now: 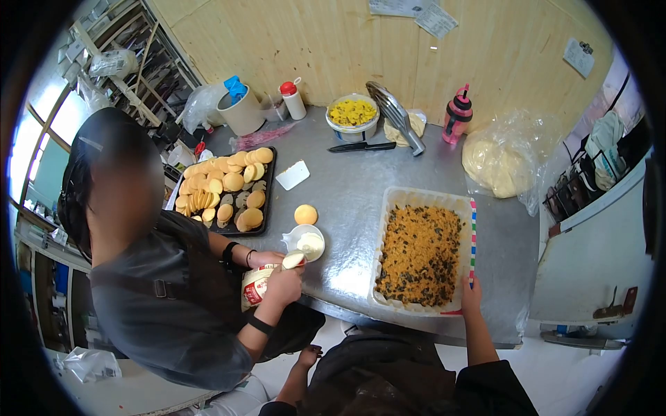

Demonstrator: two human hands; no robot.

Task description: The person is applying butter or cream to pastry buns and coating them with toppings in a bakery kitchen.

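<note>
The tub (pixel 430 195) stood on the near right part of the metal surface (pixel 347 215), its near wall close to the front edge. It was rectangular, of translucent plastic, with rounded corners and a strip of coloured blocks (pixel 473 243) along its right side. It held a broad bed of orange-brown filling (pixel 420 253), coarse and crumbly in appearance, with dark pieces densest toward the near right.

The right hand (pixel 472 295) gripped the tub's right wall beside the near corner; the thumb's position could not be made out. The left hand (pixel 310 355) hung below the surface, fingers loosely curled, nothing visible in it; how far it was closed could not be told.

The load was judged fairly heavy, the walls somewhat flexible and the plastic liable to slip if greasy. Opposite side walls, held under the rim, were judged the soundest hold; one corner alone could let the tub twist.

Beyond it lay soft, pale dough (pixel 494 166) in crinkled clear film. A dark, rigid tray (pixel 270 184) at left carried round, golden cakes (pixel 232 182).
</note>
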